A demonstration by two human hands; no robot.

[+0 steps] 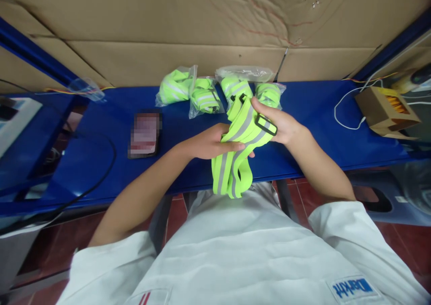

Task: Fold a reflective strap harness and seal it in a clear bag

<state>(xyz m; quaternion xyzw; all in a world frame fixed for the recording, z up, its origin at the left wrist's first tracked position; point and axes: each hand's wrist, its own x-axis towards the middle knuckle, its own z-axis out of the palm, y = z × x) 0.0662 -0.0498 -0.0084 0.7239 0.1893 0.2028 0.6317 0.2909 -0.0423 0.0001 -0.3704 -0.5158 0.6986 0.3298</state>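
Both hands point(242, 134) grasp a reflective strap point(237, 148); bagged straps point(202, 94) and phone point(144, 134) lie behind.

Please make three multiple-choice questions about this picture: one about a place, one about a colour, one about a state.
1. Where does the phone lie?
A. on the blue table
B. on the floor
C. in the cardboard box

2. What colour is the reflective strap?
A. orange
B. neon yellow-green with grey stripes
C. red

3. How is the strap held?
A. by the left hand only
B. by nobody
C. by both hands, the right hand too

Answers: 1 A, it rests on the tabletop; 2 B, its colours show plainly; 3 C, both hands grip it.
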